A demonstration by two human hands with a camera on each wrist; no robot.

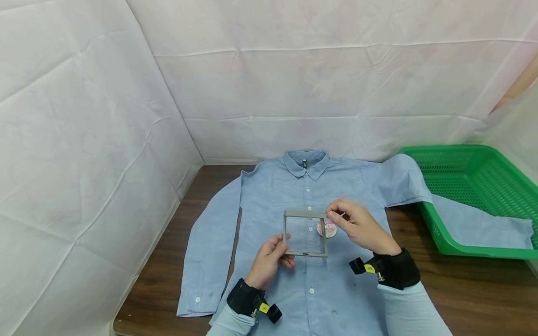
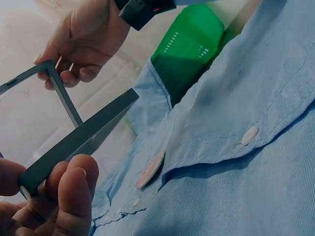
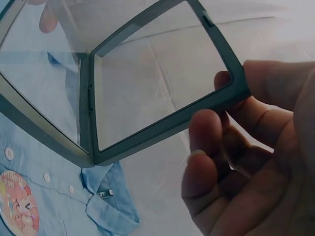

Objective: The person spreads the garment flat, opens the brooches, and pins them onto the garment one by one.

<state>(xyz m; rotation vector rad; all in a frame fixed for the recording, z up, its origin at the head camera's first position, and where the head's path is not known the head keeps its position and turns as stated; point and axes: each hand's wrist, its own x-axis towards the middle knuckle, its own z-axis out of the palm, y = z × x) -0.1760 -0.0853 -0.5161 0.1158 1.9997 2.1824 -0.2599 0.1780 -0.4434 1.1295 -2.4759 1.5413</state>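
Note:
A hinged grey display frame with clear windows is held above the shirt, its two halves swung apart, as the right wrist view shows. My left hand grips the lower left side of one half between thumb and fingers. With thumb and fingertips, my right hand pinches a corner of the other half. Beneath the frame lies a light blue button-up shirt, spread face up with its collar away from me. A round pink picture badge rests on the shirt front, partly behind the frame in the head view.
A green perforated basket stands at the right, with one shirt sleeve lying across into it. The other sleeve lies on the brown wooden table. White sheeting hangs at the back and left.

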